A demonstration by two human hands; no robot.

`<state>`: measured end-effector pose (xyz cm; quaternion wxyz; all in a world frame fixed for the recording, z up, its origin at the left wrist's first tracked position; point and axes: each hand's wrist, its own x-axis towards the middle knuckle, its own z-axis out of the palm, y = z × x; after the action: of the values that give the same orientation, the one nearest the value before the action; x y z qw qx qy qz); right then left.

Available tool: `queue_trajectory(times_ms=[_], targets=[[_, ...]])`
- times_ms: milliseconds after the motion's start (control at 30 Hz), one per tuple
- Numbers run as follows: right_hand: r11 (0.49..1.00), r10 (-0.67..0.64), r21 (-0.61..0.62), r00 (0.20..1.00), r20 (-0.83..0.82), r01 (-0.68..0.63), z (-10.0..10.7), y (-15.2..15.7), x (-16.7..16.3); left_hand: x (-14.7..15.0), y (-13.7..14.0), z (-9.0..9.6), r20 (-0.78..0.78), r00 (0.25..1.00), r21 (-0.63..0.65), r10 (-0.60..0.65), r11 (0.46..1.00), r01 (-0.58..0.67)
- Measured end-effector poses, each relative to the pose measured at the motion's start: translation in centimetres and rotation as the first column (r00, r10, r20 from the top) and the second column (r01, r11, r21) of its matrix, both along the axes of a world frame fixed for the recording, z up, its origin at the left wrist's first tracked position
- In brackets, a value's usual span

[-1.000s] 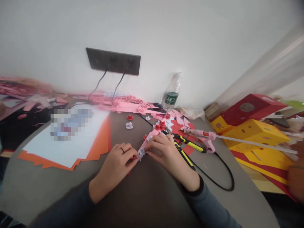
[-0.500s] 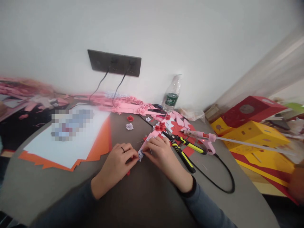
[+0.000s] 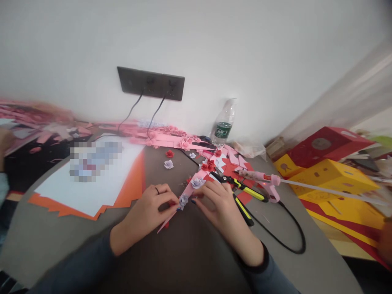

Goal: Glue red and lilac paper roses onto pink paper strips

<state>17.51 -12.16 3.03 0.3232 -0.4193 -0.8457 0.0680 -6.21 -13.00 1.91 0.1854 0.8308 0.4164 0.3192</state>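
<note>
My left hand (image 3: 150,208), with a dark ring on one finger, is closed in a pinch at the left edge of a pale lavender paper flower (image 3: 183,201). This flower sits on a pink paper strip (image 3: 187,190), whose pointed end shows below my left thumb. Just right of the flower is my right hand (image 3: 217,204), its thumb and index finger slightly apart. Farther up the strip are a second lavender paper flower (image 3: 198,183) and red paper flowers (image 3: 208,165). Wire cutters (image 3: 241,188) with black and yellow handles lie beside my right hand, partly hidden by it.
A pink glue gun (image 3: 260,177) with a long glue stick and black cord lies at right. A water bottle (image 3: 223,130) stands by the wall. White paper (image 3: 107,183) over orange sheets (image 3: 131,185) lies at left. Yellow boxes (image 3: 333,179) stand far right. Another person's hand (image 3: 4,141) is far left.
My right hand has drawn back to the right from the flower and its fingers have parted. The left hand keeps its pinch. More of both lavender flowers now shows.
</note>
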Motion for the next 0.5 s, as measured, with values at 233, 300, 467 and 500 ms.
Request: queue_trajectory(times_ms=[233, 300, 467, 500], targets=[[0.961, -0.103, -0.272, 0.973, -0.204, 0.044, -0.9, -4.4, 4.0, -3.6, 5.4, 3.7, -0.109, 0.990, -0.002, 0.086, 0.996, -0.087], [0.924, -0.099, -0.382, 0.973, -0.208, 0.012, -2.2, -5.6, 4.4, -3.3, 7.5, 4.2, -0.157, 0.985, 0.029, 0.068, 0.998, -0.064], [0.867, -0.087, -0.498, 0.975, -0.207, -0.029, -5.3, -7.3, 4.5, 0.0, 13.1, 2.9, -0.373, 0.928, 0.073, -0.007, 0.997, 0.037], [0.871, -0.095, -0.491, 0.971, -0.219, -0.025, -5.7, -7.4, 4.5, 0.9, 14.1, 2.4, -0.418, 0.907, 0.087, -0.045, 0.992, 0.089]])
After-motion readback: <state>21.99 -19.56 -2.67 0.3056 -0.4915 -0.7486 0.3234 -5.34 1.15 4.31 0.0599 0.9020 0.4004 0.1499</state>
